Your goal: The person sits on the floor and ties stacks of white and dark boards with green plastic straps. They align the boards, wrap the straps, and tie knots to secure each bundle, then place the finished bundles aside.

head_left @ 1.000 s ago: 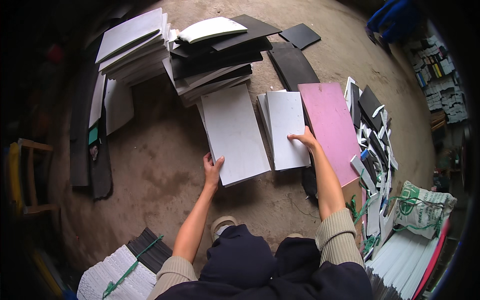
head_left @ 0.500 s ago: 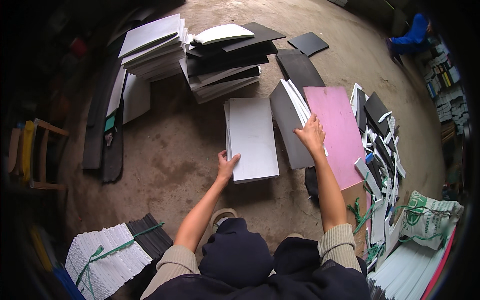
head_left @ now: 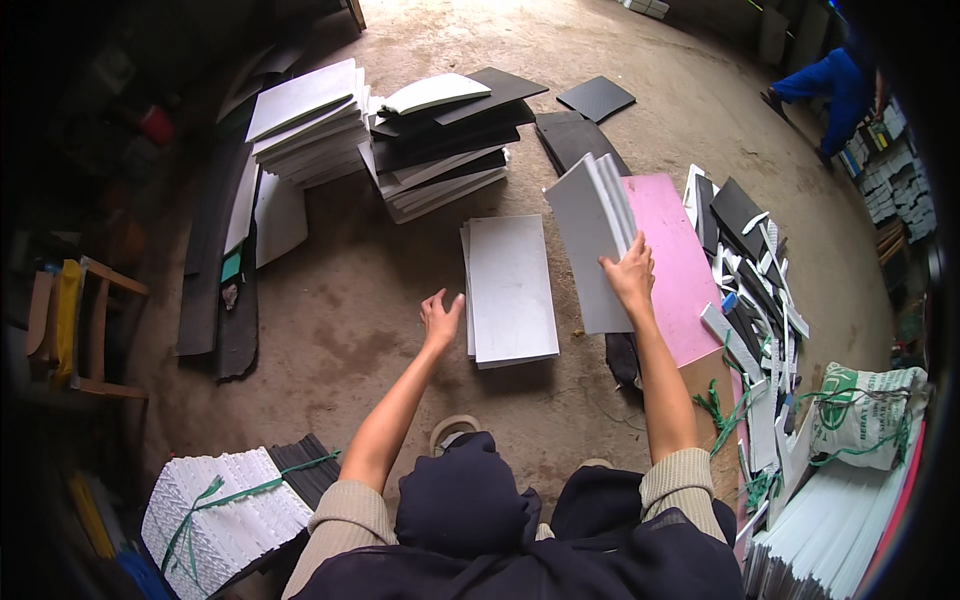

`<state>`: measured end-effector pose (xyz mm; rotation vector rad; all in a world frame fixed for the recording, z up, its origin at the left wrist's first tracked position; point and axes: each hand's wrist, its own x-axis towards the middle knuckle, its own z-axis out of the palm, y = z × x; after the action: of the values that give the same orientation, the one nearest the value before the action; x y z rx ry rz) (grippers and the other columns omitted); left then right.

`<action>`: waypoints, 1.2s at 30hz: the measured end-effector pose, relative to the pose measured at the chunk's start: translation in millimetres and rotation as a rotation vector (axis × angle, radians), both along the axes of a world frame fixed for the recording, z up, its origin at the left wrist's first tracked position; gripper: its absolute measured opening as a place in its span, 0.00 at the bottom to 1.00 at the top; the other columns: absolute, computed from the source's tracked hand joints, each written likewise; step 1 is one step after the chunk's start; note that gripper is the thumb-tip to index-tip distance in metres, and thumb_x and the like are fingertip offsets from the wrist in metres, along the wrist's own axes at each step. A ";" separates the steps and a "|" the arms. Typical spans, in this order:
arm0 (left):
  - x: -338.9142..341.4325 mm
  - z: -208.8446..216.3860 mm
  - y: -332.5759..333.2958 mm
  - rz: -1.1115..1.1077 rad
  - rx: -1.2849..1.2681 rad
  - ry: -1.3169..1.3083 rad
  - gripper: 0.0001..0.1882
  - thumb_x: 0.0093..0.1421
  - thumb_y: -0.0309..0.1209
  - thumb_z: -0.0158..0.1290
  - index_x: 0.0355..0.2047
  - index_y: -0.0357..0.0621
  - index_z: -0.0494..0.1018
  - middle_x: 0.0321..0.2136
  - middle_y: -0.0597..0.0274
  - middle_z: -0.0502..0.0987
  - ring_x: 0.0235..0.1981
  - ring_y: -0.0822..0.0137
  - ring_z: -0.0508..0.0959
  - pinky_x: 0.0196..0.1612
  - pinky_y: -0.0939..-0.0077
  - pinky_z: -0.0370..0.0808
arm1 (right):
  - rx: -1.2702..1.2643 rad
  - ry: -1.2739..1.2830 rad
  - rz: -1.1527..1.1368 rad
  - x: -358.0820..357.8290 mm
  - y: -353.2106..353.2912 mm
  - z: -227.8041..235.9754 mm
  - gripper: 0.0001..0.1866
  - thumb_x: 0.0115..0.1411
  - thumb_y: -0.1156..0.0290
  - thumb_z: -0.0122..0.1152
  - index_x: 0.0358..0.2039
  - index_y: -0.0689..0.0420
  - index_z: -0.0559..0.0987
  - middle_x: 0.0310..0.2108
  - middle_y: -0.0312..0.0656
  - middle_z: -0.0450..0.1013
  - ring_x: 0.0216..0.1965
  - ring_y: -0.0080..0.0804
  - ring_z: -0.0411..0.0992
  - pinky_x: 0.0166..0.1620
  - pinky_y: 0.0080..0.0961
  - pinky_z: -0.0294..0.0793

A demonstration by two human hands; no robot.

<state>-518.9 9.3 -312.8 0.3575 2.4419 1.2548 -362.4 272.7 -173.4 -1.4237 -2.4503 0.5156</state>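
A few grey and white foam-like sheets (head_left: 588, 250) stand tilted in my right hand (head_left: 631, 272), which grips their right edge with the thumb on the grey face. Left of them, a small stack of whitish rectangular sheets (head_left: 511, 290) lies flat and slightly fanned. My left hand (head_left: 440, 318) is beside that stack's left edge, apart from it, with thumb and fingers spread and nothing in them. Just right of the held sheets lies a pink board (head_left: 678, 275), partly hidden by my right hand and the sheets.
Tall piles of white sheets (head_left: 310, 125) and black-and-white sheets (head_left: 450, 140) stand ahead. Offcuts (head_left: 765, 270) lie heaped at right, near a white sack (head_left: 865, 410). A tied bundle (head_left: 225, 515) sits lower left, a wooden chair (head_left: 95, 330) left. A person in blue (head_left: 830, 90) is far right.
My left hand has let go of the flat stack and moved slightly left. The sheets in my right hand have tilted and shifted a little right. The person in blue has moved.
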 end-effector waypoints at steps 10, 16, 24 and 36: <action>-7.6 46.2 42.2 -0.162 0.408 -0.639 0.55 0.44 0.70 0.35 0.59 0.39 0.37 0.59 0.50 0.42 0.61 0.59 0.41 0.60 0.63 0.38 | -0.756 0.260 0.115 -34.4 -51.5 -80.2 0.47 0.37 0.53 0.63 0.53 0.66 0.54 0.45 0.57 0.58 0.46 0.44 0.62 0.46 0.43 0.63; 2.5 24.6 57.9 -0.239 0.261 -0.369 0.50 0.42 0.53 0.57 0.54 0.34 0.46 0.49 0.46 0.59 0.51 0.59 0.62 0.53 0.69 0.58 | -1.296 0.247 0.000 -28.5 -51.8 -109.9 0.50 0.43 0.44 0.58 0.57 0.57 0.46 0.56 0.52 0.50 0.56 0.40 0.51 0.56 0.35 0.53; -1.3 22.5 52.9 -0.270 0.331 -0.421 0.39 0.45 0.42 0.59 0.51 0.33 0.54 0.43 0.51 0.67 0.43 0.65 0.70 0.45 0.76 0.68 | -1.408 0.318 0.057 -21.1 -50.6 -110.1 0.53 0.42 0.41 0.57 0.58 0.59 0.43 0.56 0.52 0.48 0.57 0.41 0.50 0.57 0.35 0.52; -11.2 33.1 36.8 -0.278 0.382 -0.488 0.37 0.46 0.45 0.58 0.49 0.34 0.57 0.43 0.52 0.67 0.42 0.65 0.70 0.44 0.75 0.68 | -1.348 0.123 0.212 -33.6 -40.1 -105.3 0.61 0.36 0.40 0.61 0.57 0.62 0.37 0.57 0.56 0.42 0.59 0.46 0.44 0.58 0.40 0.48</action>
<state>-530.1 46.1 -279.7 0.4165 1.6853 1.4735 -396.1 232.6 -278.8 -1.3038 -2.0678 2.4923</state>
